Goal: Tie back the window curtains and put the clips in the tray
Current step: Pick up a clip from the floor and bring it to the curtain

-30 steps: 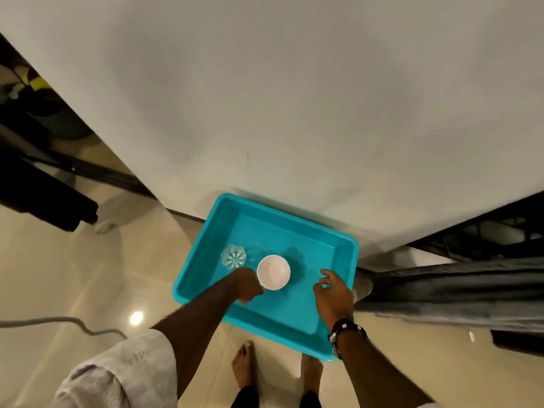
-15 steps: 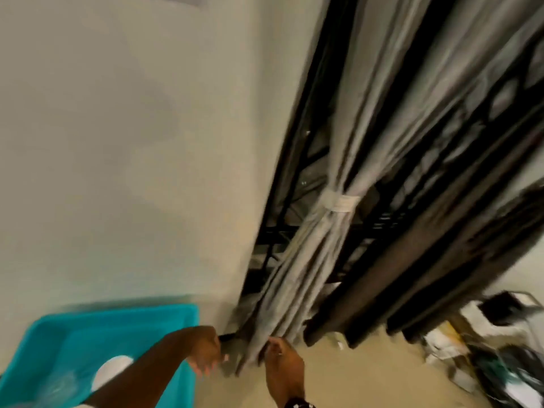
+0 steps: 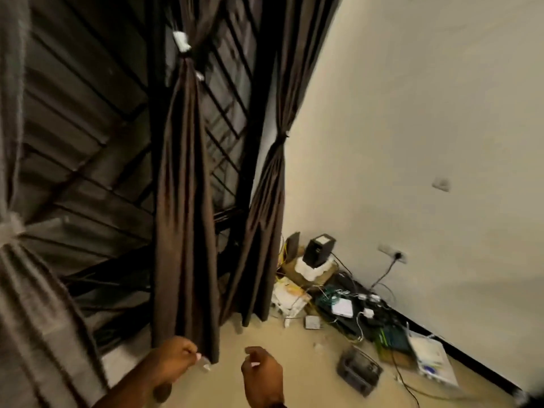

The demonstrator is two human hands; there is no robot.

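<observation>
Head view shows your left hand (image 3: 173, 360) at the foot of the middle brown curtain (image 3: 184, 207), fingers curled; whether it pinches something is too blurred to tell. Your right hand (image 3: 262, 375), just right of that curtain, is loosely curled and holds nothing. A white clip (image 3: 181, 41) sits high on it.

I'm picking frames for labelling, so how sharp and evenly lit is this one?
Head view: motion blur smears the grey curtain and both hands, left hand and right hand; wide-angle bending tilts the wall; the window side is dim, the wall brighter.
</observation>
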